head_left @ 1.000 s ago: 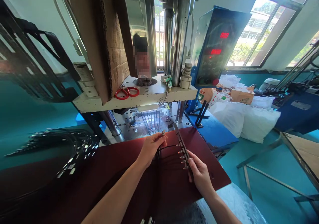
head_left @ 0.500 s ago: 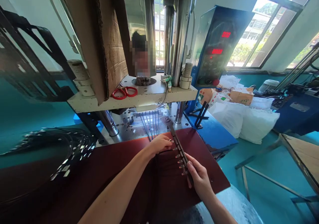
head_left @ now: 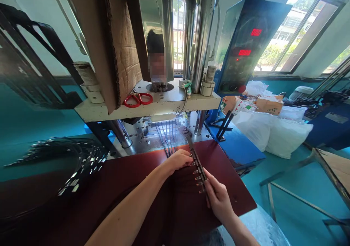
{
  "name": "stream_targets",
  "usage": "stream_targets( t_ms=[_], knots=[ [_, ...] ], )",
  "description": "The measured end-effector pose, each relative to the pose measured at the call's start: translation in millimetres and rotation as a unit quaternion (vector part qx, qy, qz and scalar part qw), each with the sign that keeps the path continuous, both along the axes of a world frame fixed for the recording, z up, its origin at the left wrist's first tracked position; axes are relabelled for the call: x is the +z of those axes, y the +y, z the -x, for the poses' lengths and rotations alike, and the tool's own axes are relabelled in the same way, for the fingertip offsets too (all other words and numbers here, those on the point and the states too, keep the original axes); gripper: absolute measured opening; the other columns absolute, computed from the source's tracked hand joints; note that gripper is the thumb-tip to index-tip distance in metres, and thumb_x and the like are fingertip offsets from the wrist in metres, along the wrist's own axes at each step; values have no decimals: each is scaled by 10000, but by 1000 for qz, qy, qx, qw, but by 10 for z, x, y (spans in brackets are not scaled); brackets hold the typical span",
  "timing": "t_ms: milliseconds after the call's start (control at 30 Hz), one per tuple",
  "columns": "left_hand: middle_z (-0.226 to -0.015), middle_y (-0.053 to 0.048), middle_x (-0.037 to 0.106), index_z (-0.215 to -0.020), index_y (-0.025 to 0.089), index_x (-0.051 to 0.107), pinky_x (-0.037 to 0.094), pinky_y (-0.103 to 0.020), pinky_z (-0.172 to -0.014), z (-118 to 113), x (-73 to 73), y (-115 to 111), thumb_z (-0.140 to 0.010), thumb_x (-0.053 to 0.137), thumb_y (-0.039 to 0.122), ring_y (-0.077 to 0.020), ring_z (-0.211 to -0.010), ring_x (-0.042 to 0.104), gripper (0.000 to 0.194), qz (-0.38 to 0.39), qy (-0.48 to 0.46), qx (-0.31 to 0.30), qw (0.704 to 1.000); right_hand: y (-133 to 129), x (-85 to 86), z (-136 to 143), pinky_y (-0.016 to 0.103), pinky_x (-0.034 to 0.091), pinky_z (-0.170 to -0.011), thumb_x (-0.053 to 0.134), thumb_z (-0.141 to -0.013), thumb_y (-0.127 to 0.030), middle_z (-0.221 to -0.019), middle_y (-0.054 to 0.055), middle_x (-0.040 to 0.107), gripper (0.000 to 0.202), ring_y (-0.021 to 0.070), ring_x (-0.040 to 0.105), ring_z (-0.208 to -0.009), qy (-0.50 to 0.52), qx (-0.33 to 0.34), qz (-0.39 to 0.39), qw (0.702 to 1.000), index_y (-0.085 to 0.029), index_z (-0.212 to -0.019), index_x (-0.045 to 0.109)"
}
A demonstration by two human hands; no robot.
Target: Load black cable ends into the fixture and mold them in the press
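Observation:
My right hand (head_left: 219,195) grips the near end of a long, narrow metal bar (head_left: 197,161), which slants away from me above the dark red board. Several small metal cable ends (head_left: 197,178) stick out from the bar's left side, their black cables hard to see against the board. At the bar's left edge, my left hand (head_left: 179,161) is closed, thumb and fingers pinching a cable end (head_left: 191,155) against the bar. The fingers partly hide that piece. Beyond the bar, several thin cables (head_left: 167,136) run out of the press bed toward me.
A press with a cream plate (head_left: 175,102) stands ahead, red-handled scissors (head_left: 138,100) on top. Bundled black cables (head_left: 82,162) lie left on the dark red board (head_left: 224,173). A control box (head_left: 251,49) with red digits and white sacks (head_left: 284,136) are at right.
My left hand has brought the cable end closer against the bar's edge. My right hand keeps its hold on the bar. The view has shifted slightly.

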State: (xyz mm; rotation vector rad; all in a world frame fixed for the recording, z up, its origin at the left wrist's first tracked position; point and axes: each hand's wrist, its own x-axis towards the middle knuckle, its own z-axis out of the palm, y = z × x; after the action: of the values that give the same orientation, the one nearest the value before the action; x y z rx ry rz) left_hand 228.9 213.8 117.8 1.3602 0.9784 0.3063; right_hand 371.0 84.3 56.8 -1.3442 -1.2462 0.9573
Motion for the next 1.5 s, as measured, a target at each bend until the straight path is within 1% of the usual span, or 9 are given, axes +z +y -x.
stream_targets(
  t_ms=[133,267,433,567,867,1100,1367,1433,1500],
  knots=[
    [-451,67,386,-596,161,482,159,-194,-360,101,-72,-26,-632,556,384,-51,-367,291,237,-19,-39,11,999,4,13,16,173,299,-310,456,-856,-447,-527,-38,506,452,56,373,-331,12,-5,14,1000,-175,-1212,506],
    [-534,39,504,-737,161,516,312,-213,-439,212,-141,8,-593,616,348,-100,-461,440,256,-42,-111,104,987,2,34,11,167,275,-301,467,-839,-481,-556,-26,542,486,47,373,-315,53,-29,31,998,-148,-1191,503],
    [-620,12,531,-648,130,578,307,-215,-537,214,-173,1,-673,572,346,-94,-573,431,217,-162,-77,104,978,2,40,-6,169,285,-304,474,-834,-488,-594,-9,578,498,47,386,-316,63,-26,38,997,-148,-1197,495],
    [-602,21,524,-658,136,598,298,-220,-534,166,-169,-30,-684,572,349,-98,-566,416,216,-197,-39,85,976,9,31,-18,169,275,-303,478,-830,-493,-599,-7,583,502,46,386,-314,71,-21,39,997,-154,-1199,498],
    [-487,30,453,-578,143,537,200,-225,-444,101,-200,76,-659,559,355,-73,-442,339,229,-88,-98,82,988,12,-4,-52,173,281,-297,485,-830,-486,-573,-27,534,492,51,386,-312,82,-2,44,996,-161,-1200,502],
    [-466,41,430,-539,150,503,198,-224,-438,63,-174,123,-601,529,296,-69,-428,327,161,-95,-69,72,990,-1,-31,-55,170,284,-298,456,-847,-481,-541,-32,524,480,53,379,-310,41,14,43,998,-180,-1219,501],
    [-435,44,400,-441,167,460,204,-241,-480,30,-203,137,-602,537,206,-94,-458,336,183,-194,1,107,975,42,10,-17,196,310,-334,450,-835,-482,-536,-25,528,479,78,399,-349,-40,4,24,999,-170,-1192,521],
    [-504,35,459,-522,173,529,248,-238,-524,114,-186,175,-605,574,213,-114,-527,395,102,-232,5,130,964,56,47,-20,194,260,-303,434,-820,-517,-515,-38,506,527,68,357,-304,-29,5,63,998,-148,-1190,503],
    [-612,32,496,-697,189,577,295,-234,-587,249,-184,252,-607,594,210,-128,-603,435,94,-248,-12,209,946,70,81,-39,200,220,-280,441,-791,-544,-518,-41,506,559,69,341,-276,-31,3,90,995,-137,-1169,501]
  ],
)
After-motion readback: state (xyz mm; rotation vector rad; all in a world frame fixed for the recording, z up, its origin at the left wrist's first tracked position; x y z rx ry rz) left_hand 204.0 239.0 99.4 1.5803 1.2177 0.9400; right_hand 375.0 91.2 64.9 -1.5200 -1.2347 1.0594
